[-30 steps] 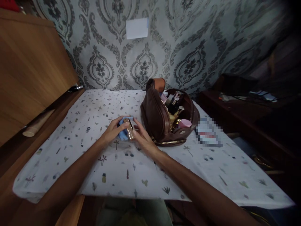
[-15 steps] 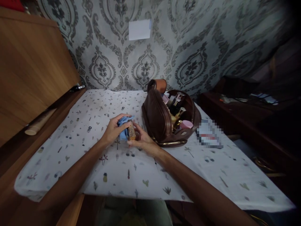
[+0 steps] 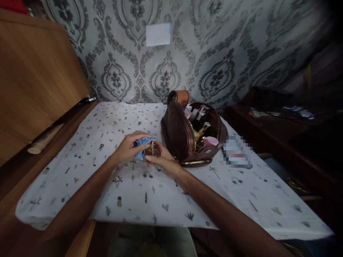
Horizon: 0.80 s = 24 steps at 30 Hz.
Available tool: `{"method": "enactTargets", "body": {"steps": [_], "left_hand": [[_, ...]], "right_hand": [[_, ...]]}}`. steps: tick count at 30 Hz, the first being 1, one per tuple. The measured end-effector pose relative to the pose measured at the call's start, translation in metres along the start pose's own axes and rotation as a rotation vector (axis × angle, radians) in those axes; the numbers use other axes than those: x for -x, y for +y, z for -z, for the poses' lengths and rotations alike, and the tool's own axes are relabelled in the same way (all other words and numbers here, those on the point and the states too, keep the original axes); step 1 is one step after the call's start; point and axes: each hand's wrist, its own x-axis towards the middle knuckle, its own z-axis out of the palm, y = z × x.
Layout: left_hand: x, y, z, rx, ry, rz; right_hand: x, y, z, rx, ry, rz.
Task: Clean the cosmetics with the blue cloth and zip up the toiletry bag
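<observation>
While I watch through the head camera, the left hand (image 3: 129, 146) clasps a blue cloth (image 3: 144, 140) against a small gold-brown container (image 3: 149, 150), which the right hand (image 3: 166, 160) grips opposite. I see it near the open brown leather bag (image 3: 178, 130), on its left.

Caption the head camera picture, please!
Left hand with blue cloth, right hand on a golden item, beside an open brown bag.

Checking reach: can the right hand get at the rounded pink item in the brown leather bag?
Likely yes: the bag is open nearby and the pink item looks uncovered, but the right hand holds a small gold-brown boxy object.
</observation>
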Motion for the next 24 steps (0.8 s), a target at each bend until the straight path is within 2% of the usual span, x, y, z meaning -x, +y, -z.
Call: {"method": "enactTargets", "body": {"steps": [3,8,13,18,24], "left_hand": [[0.0,-0.002,-0.001,0.06,0.097,0.054],[0.0,-0.001,-0.007,0.082,0.235,0.091],[0.001,0.001,-0.012,-0.012,0.282,0.073],[0.001,-0.002,-0.009,-0.126,0.208,-0.02],[0.005,-0.005,-0.002,-0.231,0.012,-0.165]], "right_hand": [[0.0,-0.003,0.003,0.001,-0.016,-0.031],[0.003,-0.007,0.008,0.111,-0.12,-0.049],[0.001,-0.003,0.008,0.256,-0.079,-0.081],[0.002,-0.006,0.004,0.297,-0.074,-0.094],[0.001,-0.011,0.003,0.267,-0.04,-0.125]]}}
